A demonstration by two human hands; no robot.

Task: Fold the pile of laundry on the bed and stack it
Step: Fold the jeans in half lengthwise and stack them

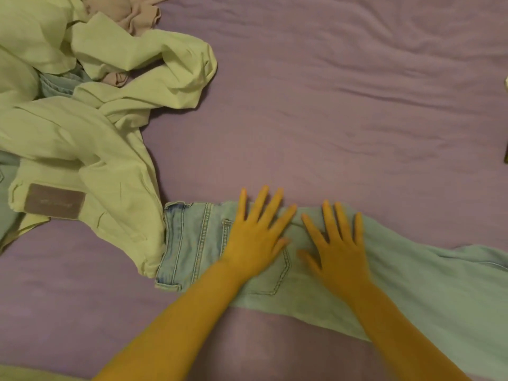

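Pressing flat on the light-blue jeans (192, 243), we have both palms down: our left hand (255, 237) sits over the back pocket, our right hand (336, 248) just beside it toward the legs, fingers straight and spread, gripping nothing. The jeans lie across the purple bedsheet (330, 105), waistband out past our left hand, legs trailing away beyond our right.

We judge this denim as fairly heavy and stiff for cloth. It should hold a crease and not slip on the sheet, though the seams and waistband make thick ridges. Best holds look like the waistband corners and, at the far end, the hems, which run out of view.

Left of our left hand, touching the waistband, a rumpled pale-green pair of trousers (82, 133) waits in the pile, with more denim (59, 85) and a beige garment (129, 15) beyond it. Its waist carries a brown patch label (53, 202); the writing on it is too blurred to read. No other lettering shows.
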